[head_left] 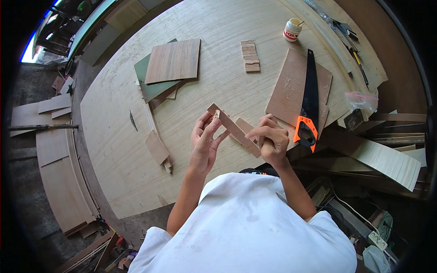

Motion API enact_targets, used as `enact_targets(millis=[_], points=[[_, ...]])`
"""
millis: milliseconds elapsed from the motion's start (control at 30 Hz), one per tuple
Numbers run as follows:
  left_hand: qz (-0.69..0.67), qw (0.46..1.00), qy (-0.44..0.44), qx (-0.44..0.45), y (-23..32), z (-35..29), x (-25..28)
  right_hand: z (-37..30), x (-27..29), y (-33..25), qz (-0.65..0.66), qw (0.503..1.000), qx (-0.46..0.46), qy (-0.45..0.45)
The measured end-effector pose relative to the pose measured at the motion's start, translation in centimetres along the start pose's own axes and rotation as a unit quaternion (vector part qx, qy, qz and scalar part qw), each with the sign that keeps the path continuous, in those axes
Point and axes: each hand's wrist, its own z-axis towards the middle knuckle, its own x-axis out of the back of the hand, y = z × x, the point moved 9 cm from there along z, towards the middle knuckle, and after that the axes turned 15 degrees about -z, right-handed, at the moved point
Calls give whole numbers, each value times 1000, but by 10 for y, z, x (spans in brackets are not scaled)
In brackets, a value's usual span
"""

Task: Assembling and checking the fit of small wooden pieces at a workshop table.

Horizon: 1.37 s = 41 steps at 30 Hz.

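My left hand (202, 148) grips a narrow wooden strip (234, 131) slanting across in front of my chest. Its thumb rests by a small wood piece (217, 113) near the strip's far left end. At the strip's nearer right end is my right hand (273, 143), fingers curled in; whatever they hold, if anything, is hidden. Behind the strip, a flat wood piece (245, 124) lies partly covered. Just right of that hand, a handsaw (311, 91) with an orange handle lies on a brown board (287, 86) dusted with shavings.
The large pale wooden tabletop (109, 123) holds a row of small wood blocks (250, 57), an open white jar (292, 30) with a stick in it, and stacked square panels (174, 60). A plastic bag (362, 101) lies at the right edge, above leaning offcut boards (382, 159).
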Motion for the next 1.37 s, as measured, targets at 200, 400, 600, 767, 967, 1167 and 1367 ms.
enact_targets(millis=[200,400,600,767,967,1167,1367], points=[[2,1000,-9,4,-2,4,5,-10,-12,21,-21,995,-87,-41],[8,999,-15,43,-1,16,27,-28,-8,78,-58,974,-213,-53],[-4,998,-8,64,-5,20,35,-32,-10,72,-84,977,-181,-76],[2,997,5,78,-12,21,29,-25,-35,54,-110,979,-135,-104],[9,996,-2,90,-13,20,25,-11,-57,26,-265,954,-56,-128],[15,996,10,91,-12,17,28,-11,-67,18,-313,937,5,-151],[14,995,-1,101,-18,20,34,-20,-60,42,-253,953,-71,-153]])
